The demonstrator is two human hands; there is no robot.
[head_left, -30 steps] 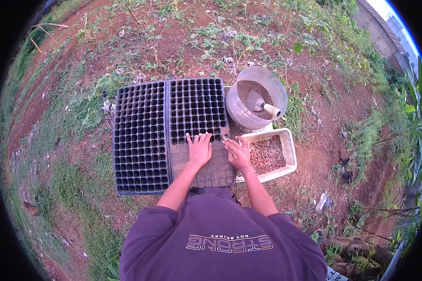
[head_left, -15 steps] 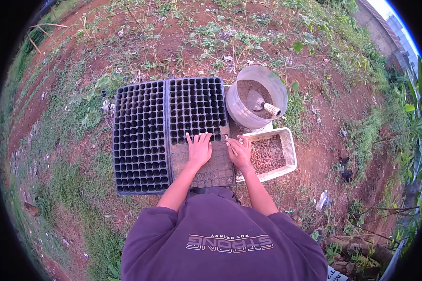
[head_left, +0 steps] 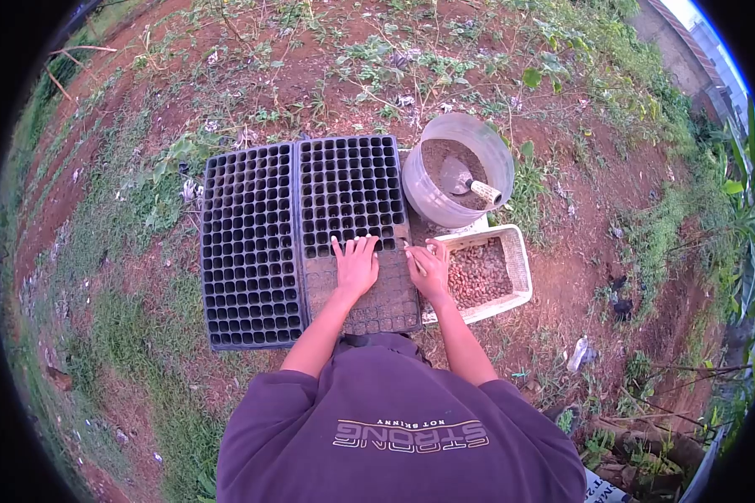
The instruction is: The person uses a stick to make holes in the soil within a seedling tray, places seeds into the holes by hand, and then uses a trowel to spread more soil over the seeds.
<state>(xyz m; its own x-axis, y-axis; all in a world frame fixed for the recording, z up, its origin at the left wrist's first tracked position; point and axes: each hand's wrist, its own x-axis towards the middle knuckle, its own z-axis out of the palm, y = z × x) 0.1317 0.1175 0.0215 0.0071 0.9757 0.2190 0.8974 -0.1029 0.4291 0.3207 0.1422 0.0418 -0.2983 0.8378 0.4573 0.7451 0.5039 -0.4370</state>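
Observation:
Two black seedling trays lie side by side on the ground. My left hand (head_left: 358,267) rests flat on the right seedling tray (head_left: 351,189), fingers spread, holding nothing. Below that hand the tray's cells are filled level with brown soil (head_left: 365,306); most cells above it look dark and unfilled. At the tray's right edge my right hand (head_left: 430,270) is closed around what looks like a thin pale stick (head_left: 420,267), its tip near the soil-filled cells. The fingers hide part of it. The left seedling tray (head_left: 250,243) has dark, unfilled cells and is untouched.
A cream plastic basket (head_left: 522,267) of small reddish-brown seeds or pellets (head_left: 480,275) stands just right of my right hand. Behind it is a translucent tub (head_left: 424,189) of soil with a trowel (head_left: 483,191) inside. Weedy red ground (head_left: 562,335) surrounds everything.
Both hands stay in nearly the same place, with only a slight shift of the right hand's fingers. The whole view has moved a little.

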